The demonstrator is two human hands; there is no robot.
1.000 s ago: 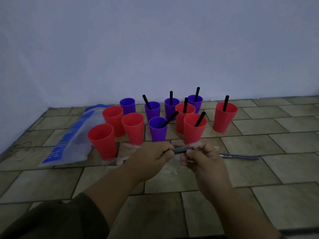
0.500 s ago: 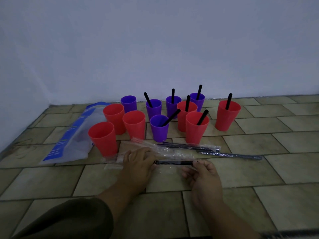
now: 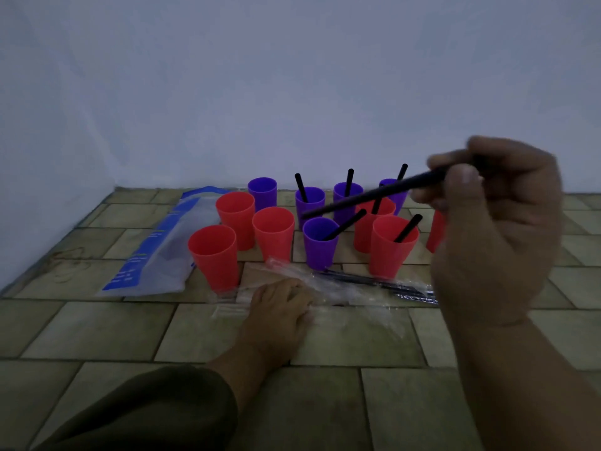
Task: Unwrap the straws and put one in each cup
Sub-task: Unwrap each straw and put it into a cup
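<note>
Several red and purple cups stand on the tiled floor. My right hand [image 3: 494, 229] is raised close to the camera and holds a bare black straw [image 3: 367, 197] that points left over the cups. My left hand [image 3: 281, 304] lies flat on clear plastic wrappers [image 3: 344, 289] on the floor. Wrapped black straws [image 3: 383, 283] lie just behind the wrappers. Three red cups at the left, nearest one [image 3: 214, 255], and the back purple cup [image 3: 262, 192] hold no straw. The other cups, such as the front purple cup [image 3: 320, 245], each hold a black straw. My right hand hides most of the rightmost red cup [image 3: 435, 231].
A clear plastic bag with blue print [image 3: 156, 252] lies flat left of the cups. A plain wall [image 3: 292, 76] rises right behind the cups and along the left side. Tiled floor [image 3: 341, 402] stretches in front of me.
My right hand has lifted the straw out of its wrapper, up and to the right toward the camera. My left hand has let go of it and settled flat on the wrappers.
</note>
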